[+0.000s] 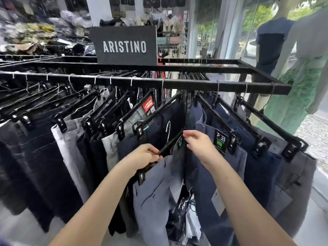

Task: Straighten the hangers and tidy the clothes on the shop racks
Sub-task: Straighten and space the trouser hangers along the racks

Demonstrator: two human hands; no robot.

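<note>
A black metal rack rail (pixel 195 85) runs across the view with several pairs of trousers on black clip hangers. My left hand (pixel 144 157) grips the near end of a black clip hanger (pixel 171 144) that is off the rail, its metal hook (pixel 168 129) free in the air. Grey-blue trousers (pixel 156 196) hang from that hanger. My right hand (pixel 198 143) pinches the hanger's far end at the waistband, beside a navy pair (pixel 205 183) with a green tag (pixel 220 142).
A dark ARISTINO sign (pixel 125 46) stands on the rack's far rail. Black jeans and light grey trousers (pixel 62 139) hang to the left. Two dressed mannequins (pixel 301 68) stand at the right by the glass front. Stacked goods fill the shelves behind.
</note>
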